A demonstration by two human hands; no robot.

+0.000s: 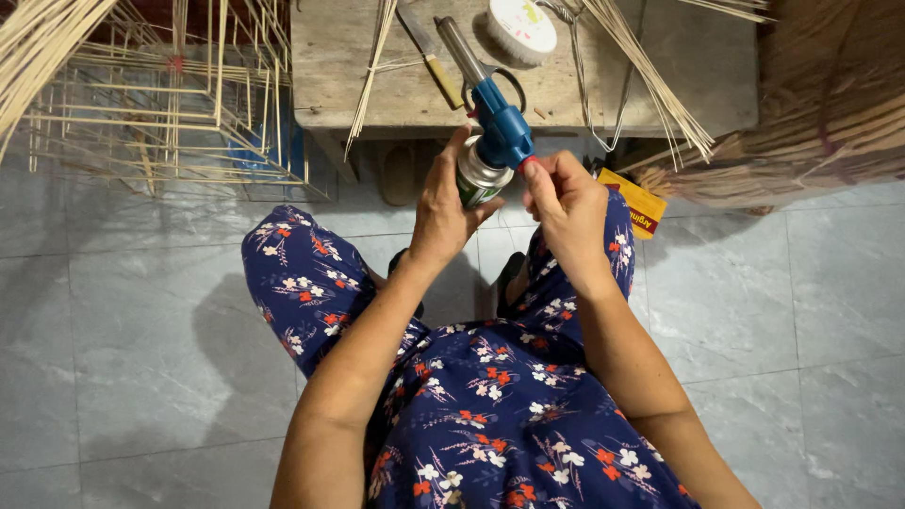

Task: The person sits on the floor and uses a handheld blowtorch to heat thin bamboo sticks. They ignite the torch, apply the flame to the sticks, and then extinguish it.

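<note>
The left hand (443, 212) is closed around a small gas canister (478, 177) and holds it upright above the knees, just in front of the near edge of the desk (330, 66). The right hand (566, 209) is pinched with its fingertips on the red knob at the base of the blue torch head (502, 127), which sits on top of the canister, with its metal nozzle pointing to the far left.

To do this step well, it seems wise that the left hand keeps the canister steady and vertical, while the right hand turns the knob slowly, and the nozzle stays away from the dry sticks.

From largest to smallest: one wooden desk; one frame of thin bamboo sticks (170, 104) on the floor at the far left; several bundles of bamboo strips (650, 75), too many to count; one torch with canister; one knife (429, 52) on the desk; one round white spool (521, 26); one yellow packet (639, 200) at the right.
</note>
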